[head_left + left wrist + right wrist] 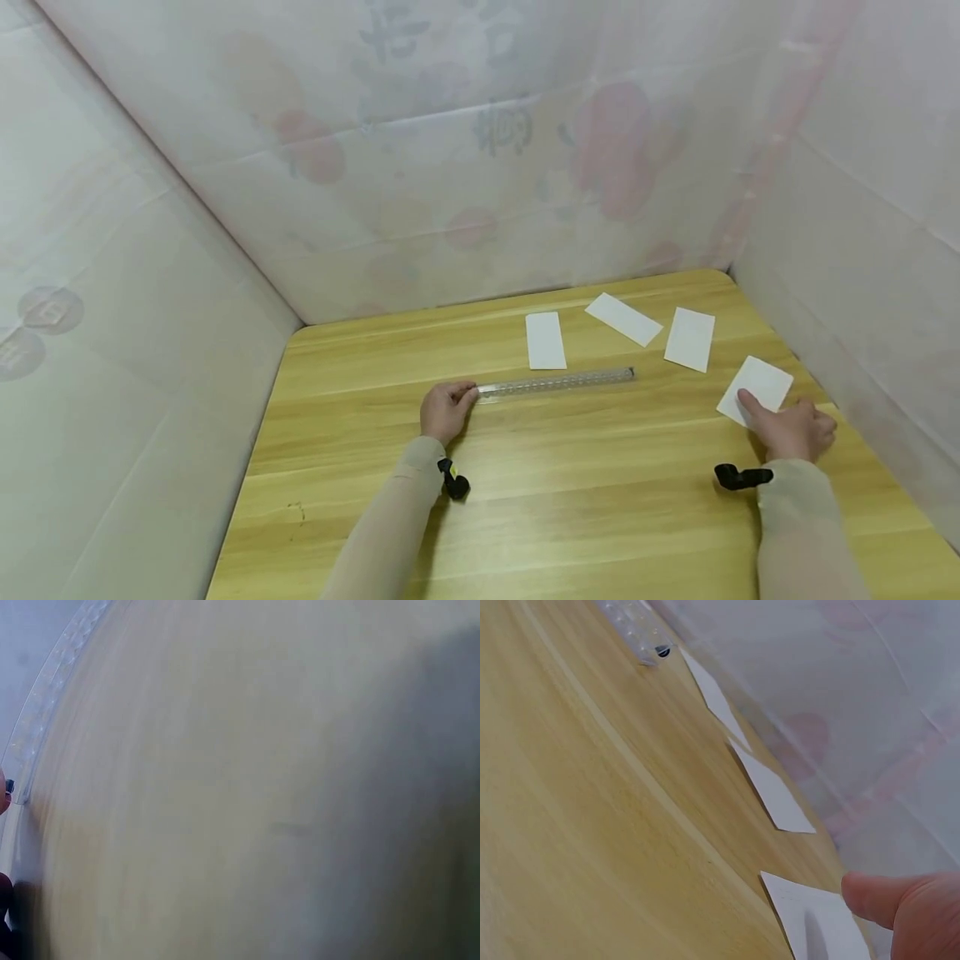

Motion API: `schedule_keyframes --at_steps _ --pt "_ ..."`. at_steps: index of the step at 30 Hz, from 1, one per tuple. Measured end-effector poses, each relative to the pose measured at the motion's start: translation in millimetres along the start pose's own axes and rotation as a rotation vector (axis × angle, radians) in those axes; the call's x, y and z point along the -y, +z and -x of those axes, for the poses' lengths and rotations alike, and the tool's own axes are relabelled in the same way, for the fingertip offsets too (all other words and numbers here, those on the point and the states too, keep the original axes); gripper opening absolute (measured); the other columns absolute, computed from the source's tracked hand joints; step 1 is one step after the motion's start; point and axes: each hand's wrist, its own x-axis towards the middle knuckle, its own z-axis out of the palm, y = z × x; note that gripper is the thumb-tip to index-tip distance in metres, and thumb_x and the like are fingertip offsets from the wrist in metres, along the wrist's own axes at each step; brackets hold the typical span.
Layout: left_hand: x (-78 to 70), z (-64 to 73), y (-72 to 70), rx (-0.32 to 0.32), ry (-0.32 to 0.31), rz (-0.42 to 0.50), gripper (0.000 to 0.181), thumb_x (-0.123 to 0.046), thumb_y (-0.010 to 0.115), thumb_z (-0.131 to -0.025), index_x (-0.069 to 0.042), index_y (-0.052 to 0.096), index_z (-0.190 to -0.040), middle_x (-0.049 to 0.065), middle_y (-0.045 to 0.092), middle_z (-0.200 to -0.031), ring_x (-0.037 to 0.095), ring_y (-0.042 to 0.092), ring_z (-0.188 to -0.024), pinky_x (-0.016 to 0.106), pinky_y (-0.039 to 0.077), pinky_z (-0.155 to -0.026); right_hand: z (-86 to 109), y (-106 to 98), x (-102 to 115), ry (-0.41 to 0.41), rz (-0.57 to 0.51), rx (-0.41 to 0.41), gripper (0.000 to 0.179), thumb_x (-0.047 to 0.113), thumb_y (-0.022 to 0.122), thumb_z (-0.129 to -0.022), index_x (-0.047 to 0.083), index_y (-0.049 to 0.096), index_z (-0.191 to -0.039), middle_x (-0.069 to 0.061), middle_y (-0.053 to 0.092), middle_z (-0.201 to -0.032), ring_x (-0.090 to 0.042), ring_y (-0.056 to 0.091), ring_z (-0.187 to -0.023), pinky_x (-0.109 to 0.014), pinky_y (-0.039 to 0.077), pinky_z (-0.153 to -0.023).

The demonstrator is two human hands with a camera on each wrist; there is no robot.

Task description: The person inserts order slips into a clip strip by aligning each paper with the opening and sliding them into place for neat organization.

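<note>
Pale sheeting with faded red patches and dark characters walls in a wood-grain table. At its middle, the left hand pinches the near end of a clear, patterned plastic strip, which runs rightward along the tabletop to a small dark spot at its far end. To the right, the right hand has its thumb on a white card near the table's right edge; its other fingers are partly hidden, so I cannot tell whether they pinch the card from below. Beyond the strip, an upright white card, a slanted white card and a slightly tilted white card lie apart from one another. Black mounts sit at both beige cuffs.
</note>
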Motion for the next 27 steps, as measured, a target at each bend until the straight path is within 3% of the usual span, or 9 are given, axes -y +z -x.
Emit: schedule_keyframes --at_steps 6,11,20,27 --pt "1.9 -0.3 1.5 0.012 0.007 -0.006 0.023 -0.033 0.064 -0.093 -0.020 0.075 -0.108 -0.004 0.069 -0.087 0.008 0.052 -0.063 0.030 0.046 -0.063 -0.4 2.8 -0.7 -0.037 0.091 -0.012 0.117 0.069 0.058 -0.080 -0.018 0.012 -0.142 -0.045 0.008 -0.133 -0.055 0.016 -0.113 -0.063 0.025 -0.087" --pt "2.2 -1.2 1.4 0.004 0.016 -0.006 0.024 -0.033 0.064 -0.093 -0.019 0.075 -0.108 -0.005 0.069 -0.086 0.008 0.051 -0.061 0.029 0.045 -0.061 -0.2 6.9 -1.0 -0.075 0.136 -0.034 0.108 0.064 0.061 -0.081 -0.020 0.021 -0.135 -0.045 0.012 -0.128 -0.054 0.018 -0.107 -0.061 0.025 -0.083" --pt "4.3 -2.5 3.0 0.005 -0.005 -0.003 0.023 -0.033 0.065 -0.092 -0.021 0.075 -0.108 -0.004 0.071 -0.093 0.008 0.053 -0.066 0.030 0.047 -0.065 1.5 7.6 -2.2 -0.069 0.131 -0.011 0.107 0.059 0.058 -0.085 -0.012 0.007 -0.147 -0.045 0.007 -0.134 -0.057 0.013 -0.115 -0.066 0.020 -0.092" --pt "2.5 -0.5 2.8 0.001 -0.022 0.001 0.022 -0.033 0.065 -0.092 -0.021 0.076 -0.107 -0.004 0.070 -0.094 0.008 0.054 -0.068 0.030 0.047 -0.066 4.2 6.7 -2.7 -0.104 0.101 0.004 0.096 0.048 0.057 -0.089 -0.010 0.009 -0.148 -0.043 0.007 -0.137 -0.057 0.010 -0.119 -0.067 0.017 -0.095"
